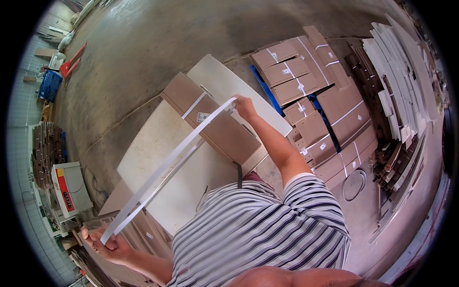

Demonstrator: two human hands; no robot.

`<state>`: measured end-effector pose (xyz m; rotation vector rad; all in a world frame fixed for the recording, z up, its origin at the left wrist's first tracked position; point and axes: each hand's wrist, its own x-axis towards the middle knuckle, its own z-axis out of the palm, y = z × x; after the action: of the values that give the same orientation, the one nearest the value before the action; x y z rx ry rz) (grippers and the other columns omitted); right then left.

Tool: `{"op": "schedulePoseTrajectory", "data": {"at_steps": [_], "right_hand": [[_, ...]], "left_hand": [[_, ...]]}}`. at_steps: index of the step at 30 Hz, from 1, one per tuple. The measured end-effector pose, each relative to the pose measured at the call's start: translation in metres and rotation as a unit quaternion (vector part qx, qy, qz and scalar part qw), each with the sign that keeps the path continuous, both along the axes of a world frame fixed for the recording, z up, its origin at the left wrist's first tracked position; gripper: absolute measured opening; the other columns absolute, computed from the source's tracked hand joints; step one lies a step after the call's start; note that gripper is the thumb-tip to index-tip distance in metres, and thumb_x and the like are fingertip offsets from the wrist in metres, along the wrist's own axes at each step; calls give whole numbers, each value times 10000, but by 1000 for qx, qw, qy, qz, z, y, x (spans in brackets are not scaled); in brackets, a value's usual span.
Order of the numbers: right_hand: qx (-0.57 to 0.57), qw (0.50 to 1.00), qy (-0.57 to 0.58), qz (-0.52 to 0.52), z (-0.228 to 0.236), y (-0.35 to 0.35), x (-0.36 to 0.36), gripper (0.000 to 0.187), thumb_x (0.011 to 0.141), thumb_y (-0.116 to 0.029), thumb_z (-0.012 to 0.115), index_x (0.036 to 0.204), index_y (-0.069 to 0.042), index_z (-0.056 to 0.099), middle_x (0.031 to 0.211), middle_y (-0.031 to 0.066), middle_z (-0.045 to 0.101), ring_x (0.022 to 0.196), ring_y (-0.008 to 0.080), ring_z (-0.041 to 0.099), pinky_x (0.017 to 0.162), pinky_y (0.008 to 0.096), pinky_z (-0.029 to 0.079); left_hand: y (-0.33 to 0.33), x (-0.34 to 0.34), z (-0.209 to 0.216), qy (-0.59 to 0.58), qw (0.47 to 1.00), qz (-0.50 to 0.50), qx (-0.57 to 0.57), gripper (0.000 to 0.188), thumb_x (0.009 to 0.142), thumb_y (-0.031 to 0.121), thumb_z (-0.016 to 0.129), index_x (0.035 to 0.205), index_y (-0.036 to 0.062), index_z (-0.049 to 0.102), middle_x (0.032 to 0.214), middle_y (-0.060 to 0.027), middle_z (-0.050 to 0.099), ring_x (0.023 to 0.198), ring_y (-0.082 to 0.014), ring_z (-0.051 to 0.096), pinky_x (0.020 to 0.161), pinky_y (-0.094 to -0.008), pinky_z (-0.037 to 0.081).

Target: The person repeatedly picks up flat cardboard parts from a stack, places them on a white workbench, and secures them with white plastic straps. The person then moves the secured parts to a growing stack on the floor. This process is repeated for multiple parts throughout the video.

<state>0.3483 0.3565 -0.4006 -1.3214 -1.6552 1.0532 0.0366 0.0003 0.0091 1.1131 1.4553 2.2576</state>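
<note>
Over the pale flat-topped bench [153, 136], a long white plastic-looking flat strap [167, 162] slants across a long brown cardboard box [229, 141], with both hands grasping it. I'd keep it untwisted and evenly taut, tbh. Right hand [245, 107] grips up top, arm reaching toward the box's far side; left hand [107, 246] is low and wide, fingers loosely curled.

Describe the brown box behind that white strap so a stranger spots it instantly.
Find the large pale work surface in the middle. Across it lies a long brown box, crossed in view by the white strap between left hand and right hand. Unlike the brown boxes stacked to the right, it alone lies on that pale surface.
</note>
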Motion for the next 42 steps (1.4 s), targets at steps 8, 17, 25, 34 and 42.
{"op": "schedulePoseTrajectory", "data": {"at_steps": [8, 17, 25, 34, 42], "right_hand": [[49, 994, -12, -96, 1, 6, 11, 209, 869, -24, 503, 1016, -42, 650, 732, 166, 649, 654, 232, 651, 607, 333, 495], [-57, 998, 21, -31, -16, -2, -1, 154, 905, -60, 505, 927, -12, 650, 703, 106, 641, 626, 164, 602, 598, 305, 481], [-96, 995, -37, -1, 12, -27, -1, 275, 903, -174, 586, 1116, 0, 596, 914, 154, 688, 850, 239, 665, 765, 334, 517], [-70, 992, -63, -78, 21, -109, 54, 483, 875, -329, 634, 1167, 43, 537, 1074, 231, 642, 1002, 340, 633, 879, 394, 489], [-77, 986, -91, -116, 9, -189, 70, 551, 907, -414, 590, 1150, 77, 533, 1100, 249, 605, 1006, 342, 610, 879, 408, 475]], "left_hand": [[-11, -8, -4, -26, 1000, -4, -5, 303, 946, 100, 536, 1206, -36, 460, 542, 50, 276, 464, -31, 237, 491, -204, 259], [-15, -17, -7, -24, 999, -42, -4, 307, 949, 69, 510, 1232, -33, 450, 576, 47, 283, 456, -25, 222, 491, -198, 274], [-10, -16, -14, 9, 998, -63, -14, 290, 960, 109, 494, 1190, -68, 486, 545, 65, 286, 446, -11, 221, 476, -195, 204], [-3, -4, -67, 150, 947, -63, -277, 461, 1010, 362, 445, 1220, -44, 510, 618, 8, 461, 477, -27, 358, 436, -198, 308], [41, 3, -181, 344, 814, -241, -402, 565, 944, 257, 581, 1424, 71, 348, 1210, -171, 555, 1117, -285, 537, 985, -386, 406]]}}
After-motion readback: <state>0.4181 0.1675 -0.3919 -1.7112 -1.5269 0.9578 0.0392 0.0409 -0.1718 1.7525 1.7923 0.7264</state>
